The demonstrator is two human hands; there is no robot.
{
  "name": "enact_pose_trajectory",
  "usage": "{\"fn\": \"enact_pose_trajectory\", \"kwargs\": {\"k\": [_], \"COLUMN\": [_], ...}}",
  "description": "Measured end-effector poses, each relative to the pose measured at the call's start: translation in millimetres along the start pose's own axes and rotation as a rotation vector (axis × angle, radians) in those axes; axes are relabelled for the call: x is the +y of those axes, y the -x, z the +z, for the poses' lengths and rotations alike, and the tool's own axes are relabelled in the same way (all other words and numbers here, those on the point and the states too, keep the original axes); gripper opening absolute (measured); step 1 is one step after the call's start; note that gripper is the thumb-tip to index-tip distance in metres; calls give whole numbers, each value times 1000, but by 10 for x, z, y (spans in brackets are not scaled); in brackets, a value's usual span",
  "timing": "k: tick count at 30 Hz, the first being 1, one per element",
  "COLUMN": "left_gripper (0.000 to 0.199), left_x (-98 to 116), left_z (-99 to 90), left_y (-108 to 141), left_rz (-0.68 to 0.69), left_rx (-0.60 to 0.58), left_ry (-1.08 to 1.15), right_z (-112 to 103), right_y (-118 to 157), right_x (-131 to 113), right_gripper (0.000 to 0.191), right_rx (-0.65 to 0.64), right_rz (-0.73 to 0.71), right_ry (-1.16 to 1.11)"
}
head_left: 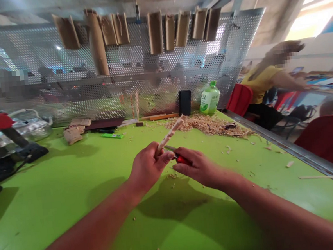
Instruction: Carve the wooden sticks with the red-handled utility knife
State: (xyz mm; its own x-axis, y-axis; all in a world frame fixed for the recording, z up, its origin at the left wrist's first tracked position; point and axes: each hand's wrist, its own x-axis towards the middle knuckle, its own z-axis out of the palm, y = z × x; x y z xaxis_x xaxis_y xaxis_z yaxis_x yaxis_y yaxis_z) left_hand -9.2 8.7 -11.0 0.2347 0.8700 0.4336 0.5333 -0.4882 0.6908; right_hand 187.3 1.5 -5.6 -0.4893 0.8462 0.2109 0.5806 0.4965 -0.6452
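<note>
My left hand (148, 164) is closed around the lower end of a pale carved wooden stick (171, 133), which tilts up to the right. In my right hand (198, 167) is a tool with a red handle (183, 160). The tool's thin metal part reaches toward the stick just above my left thumb; whether it touches the wood I cannot tell. Small wood chips (172, 176) lie on the green table (73, 197) below both hands.
Wood shavings (213, 125) are heaped at the back right, near a green bottle (210, 99) and a black upright object (185, 102). A lime green box (112, 136) lies back left. A metal kettle (32, 124) stands far left. A person in yellow (263, 74) sits right.
</note>
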Motion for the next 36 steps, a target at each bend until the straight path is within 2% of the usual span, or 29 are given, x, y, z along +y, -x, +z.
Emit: {"fn": "enact_pose_trajectory", "kwargs": {"k": [5,7,11,13,18,24,27,30,34,36], "left_gripper": [40,40,39,39,36,42,45,44,47,50], "left_x": [-39,-43,-29,-18,-34,-96,-84,-67,-63,-58], "left_z": [-44,-57,-66,-57,-14,-2,-15,-25,-36,-42], "left_y": [-35,-41,-37,-26,-3,-36,-44,-50,-82,-101], "left_rz": [-30,-42,-68,-78,-64,-144,-140,-123,-138,-182], "left_rx": [28,25,36,35,7,25,33,17,32,11], "left_ry": [106,122,68,13,17,131,157,219,316,412], "right_z": [-79,-72,-11,23,68,38,20,15,16,5], "right_y": [-41,-50,-51,-45,-24,-14,-10,1,14,13], "right_x": [128,144,136,134,150,130,118,121,125,113], "right_gripper": [44,45,43,40,38,37,37,30,47,31], "right_rx": [-176,-195,-17,15,33,75,82,69,68,3], "right_rz": [66,88,81,70,41,8,9,-6,-68,-69], "right_ry": [-426,-501,-383,-330,-251,-204,-161,-106,-61,-156]}}
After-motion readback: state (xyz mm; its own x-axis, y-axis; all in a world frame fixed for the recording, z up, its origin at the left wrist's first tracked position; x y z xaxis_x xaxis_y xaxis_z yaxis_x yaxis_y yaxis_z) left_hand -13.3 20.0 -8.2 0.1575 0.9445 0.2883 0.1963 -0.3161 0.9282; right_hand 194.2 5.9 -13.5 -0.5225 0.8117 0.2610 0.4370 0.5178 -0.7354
